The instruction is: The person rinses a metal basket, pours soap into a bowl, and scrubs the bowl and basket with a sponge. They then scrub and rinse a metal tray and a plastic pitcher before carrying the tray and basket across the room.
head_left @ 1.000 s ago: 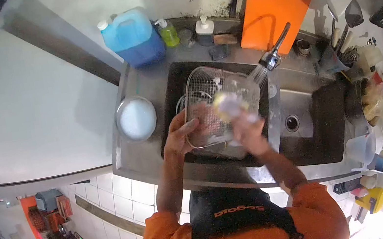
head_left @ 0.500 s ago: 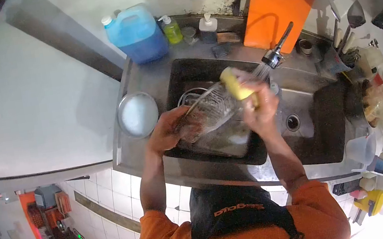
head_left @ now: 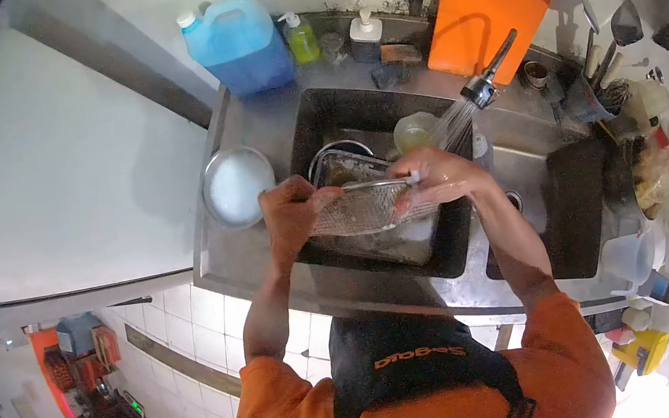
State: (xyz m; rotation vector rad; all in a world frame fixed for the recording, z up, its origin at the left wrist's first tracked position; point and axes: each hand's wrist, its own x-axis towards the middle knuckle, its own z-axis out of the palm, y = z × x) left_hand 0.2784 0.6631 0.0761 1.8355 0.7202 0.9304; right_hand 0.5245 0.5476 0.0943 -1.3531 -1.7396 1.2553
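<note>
A wire mesh strainer (head_left: 365, 208) is held over the left sink basin (head_left: 446, 257), its rim toward the faucet. My left hand (head_left: 294, 215) grips its left end, and my right hand (head_left: 438, 176) grips its right end. Water sprays down from the faucet head (head_left: 479, 90) just beyond my right hand. Under the strainer, a rectangular tray (head_left: 400, 242) lies in the basin. Near the spray sits a pale yellowish round container (head_left: 415, 131). No sponge can be made out in either hand.
Left of the basin stands a bowl of white foam (head_left: 234, 187). A blue jug (head_left: 241, 45), a green soap bottle (head_left: 300, 38), a white-topped dispenser (head_left: 366, 35) and an orange cutting board (head_left: 487, 13) line the back. Utensils (head_left: 610, 85) crowd the right side.
The strainer has turned more level and now hangs between both hands. My right hand has moved down onto it, and the yellow sponge it held is no longer visible.
</note>
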